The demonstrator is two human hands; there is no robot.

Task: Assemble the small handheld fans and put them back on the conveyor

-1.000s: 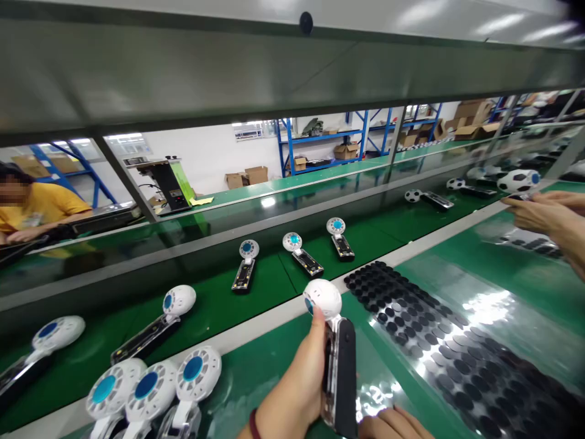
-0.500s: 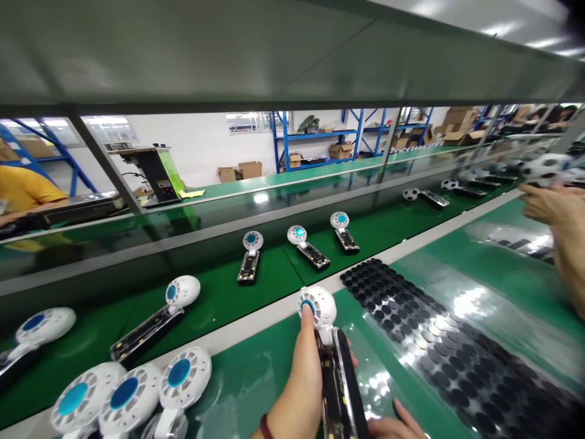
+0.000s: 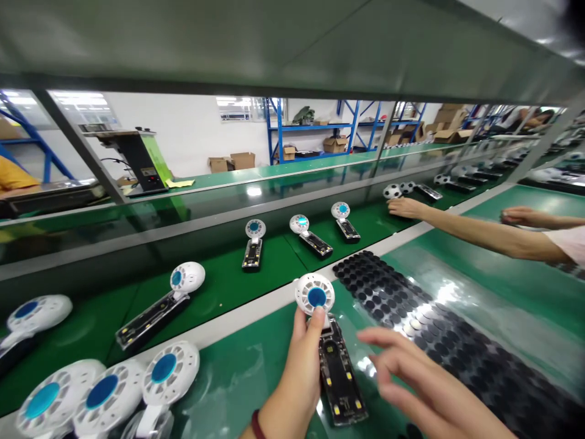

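**One device (image 3: 331, 350) held in the left hand (image 3: 297, 366); right hand (image 3: 411, 372) free beside it**

The left hand was closed around the device just below its round white head (image 3: 315, 296), thumb on the neck, other fingers mostly hidden behind. The head stood above the grip, toward the far edge of the worktop (image 3: 269, 341). The dark body, circuit face visible, extended below the thumb toward the near edge. Whether its lower end touched the worktop could not be determined.

The right hand, fingers parted and with nothing visible in its grasp, was just right of the device, apart from it. A sheet of black discs (image 3: 411, 317) ran from the far edge toward the near right corner.

Three similar units (image 3: 107, 393) were grouped at the worktop's left end. Beyond the far edge, five more lay on a green belt (image 3: 283, 268). Farther right, a co-worker's hand (image 3: 406, 208) was at a football-patterned unit (image 3: 392, 191).
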